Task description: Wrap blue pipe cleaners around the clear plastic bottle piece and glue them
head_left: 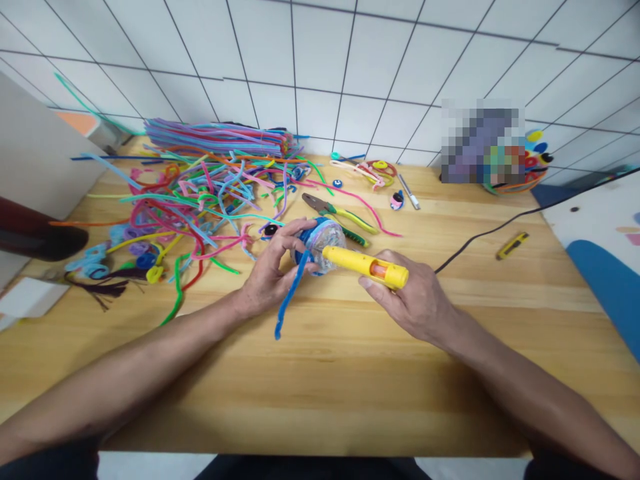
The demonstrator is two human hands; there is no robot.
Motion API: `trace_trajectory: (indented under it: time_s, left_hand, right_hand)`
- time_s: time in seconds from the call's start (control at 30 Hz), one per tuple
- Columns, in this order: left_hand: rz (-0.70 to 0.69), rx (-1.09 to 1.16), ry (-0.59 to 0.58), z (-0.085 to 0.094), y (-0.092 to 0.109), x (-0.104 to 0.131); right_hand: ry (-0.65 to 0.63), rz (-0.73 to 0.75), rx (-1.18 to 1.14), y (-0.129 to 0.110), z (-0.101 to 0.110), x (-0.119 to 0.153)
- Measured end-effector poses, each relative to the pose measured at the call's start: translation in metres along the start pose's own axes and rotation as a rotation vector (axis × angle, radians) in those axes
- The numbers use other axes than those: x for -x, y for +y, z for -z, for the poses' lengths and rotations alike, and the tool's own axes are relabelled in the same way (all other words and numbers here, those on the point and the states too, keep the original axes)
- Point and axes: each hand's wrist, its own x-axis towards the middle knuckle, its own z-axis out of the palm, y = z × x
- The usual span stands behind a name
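Observation:
My left hand is closed around a round bundle wound with blue and lilac pipe cleaners, its pale glossy end turned to the right. A loose blue pipe cleaner hangs from it toward me. In my right hand is a yellow hot glue gun, its nozzle at or very near the bundle's pale face; whether they touch I cannot tell. Green-and-yellow pliers lie just behind the bundle. A second green-handled tool is partly hidden behind it.
Tangled pipe cleaners cover the left of the wooden table, with a thick bundled stack behind. A black cord runs rightward. A utility knife lies right, a craft knife toward the back.

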Motion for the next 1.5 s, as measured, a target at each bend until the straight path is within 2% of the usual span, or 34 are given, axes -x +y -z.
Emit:
trace_trajectory:
  time_s: [0.17,0.33,0.77,1.03,1.5]
  left_hand:
    - [-0.011,-0.010,0.019,-0.0014,-0.0020,0.0009]
    - [-0.022,-0.002,0.012,-0.0011,-0.0017,0.0008]
    - [-0.009,0.018,-0.002,-0.0004,-0.0003,0.0001]
    - [-0.009,0.019,0.001,-0.0007,0.0002,-0.0002]
    - [-0.032,-0.007,0.004,0.0003,0.0014,-0.0020]
  right_hand:
    - [0.020,-0.039,-0.025,-0.0004,-0.0001,-0.0009]
    - [0.004,0.003,-0.017,-0.0004,-0.0010,-0.0006]
    - [0.005,-0.023,-0.004,0.0003,-0.0004,-0.0001]
    - [-0.025,0.096,0.068,0.0007,-0.0010,0.0006]
    - [-0.015,0.076,0.061,0.0016,-0.0025,0.0022]
